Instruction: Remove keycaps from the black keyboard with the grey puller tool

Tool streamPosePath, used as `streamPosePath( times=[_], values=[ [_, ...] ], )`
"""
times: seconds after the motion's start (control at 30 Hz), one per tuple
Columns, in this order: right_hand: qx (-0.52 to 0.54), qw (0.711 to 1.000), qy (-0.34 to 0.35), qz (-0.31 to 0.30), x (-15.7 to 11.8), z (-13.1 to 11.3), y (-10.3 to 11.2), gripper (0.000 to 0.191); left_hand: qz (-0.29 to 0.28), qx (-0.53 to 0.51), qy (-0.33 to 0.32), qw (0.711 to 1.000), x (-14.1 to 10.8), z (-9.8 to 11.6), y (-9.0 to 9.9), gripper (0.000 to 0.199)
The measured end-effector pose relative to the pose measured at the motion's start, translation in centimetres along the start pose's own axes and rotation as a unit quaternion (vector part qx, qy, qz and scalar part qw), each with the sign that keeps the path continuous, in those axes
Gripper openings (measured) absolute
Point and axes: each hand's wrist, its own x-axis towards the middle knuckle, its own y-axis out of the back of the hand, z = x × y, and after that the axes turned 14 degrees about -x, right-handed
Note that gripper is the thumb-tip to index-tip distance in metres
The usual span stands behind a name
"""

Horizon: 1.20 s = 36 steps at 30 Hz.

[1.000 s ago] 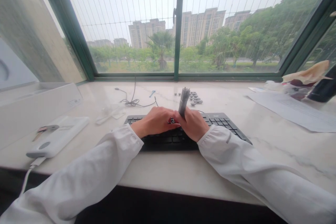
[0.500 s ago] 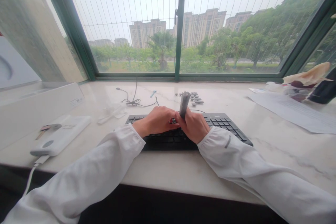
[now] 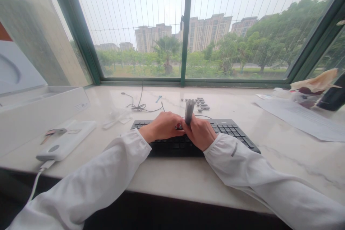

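A black keyboard (image 3: 229, 129) lies on the pale stone counter, its middle hidden behind both hands. My right hand (image 3: 201, 133) is closed around a grey brush (image 3: 189, 109), which points upward with its bristle-like end at the top. Touching it from the left, my left hand (image 3: 165, 125) has its fingers pinched at a small dark keycap (image 3: 178, 126), mostly covered by the fingers. Both hands are over the keyboard. Behind them, several loose keycaps (image 3: 201, 104) are scattered on the counter.
A coiled dark cable (image 3: 138, 107) and a small blue strip (image 3: 159, 99) lie behind the keyboard. To the left are clear plastic scraps (image 3: 117, 118), a white power bank (image 3: 67, 143) with keys on it, and a white box (image 3: 61, 104). Paper sheets (image 3: 296, 116) lie right.
The view has tilted up slightly, so everything sits a little lower. Both hands keep nearly the same place and hold, with the brush tipped a little more upright.
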Motion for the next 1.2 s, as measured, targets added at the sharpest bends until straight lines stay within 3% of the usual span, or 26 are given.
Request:
streamPosePath(
  times=[0.27, 0.83, 1.2],
  values=[
    [-0.001, 1.000, 0.001, 0.003, 0.0, 0.0, -0.1, 0.032, 0.011, -0.016, -0.002, 1.000, 0.1, -0.3, -0.2, 0.016],
    [-0.010, 0.996, -0.058, -0.073, 0.7, 0.0, 0.6, 0.025, 0.014, -0.009, -0.030, 0.999, -0.2, -0.3, -0.1, 0.013],
    [0.035, 0.996, -0.038, -0.073, 0.7, 1.2, 0.3, 0.037, -0.003, 0.078, -0.038, 0.996, -0.3, 0.2, -0.1, 0.024]
  ],
)
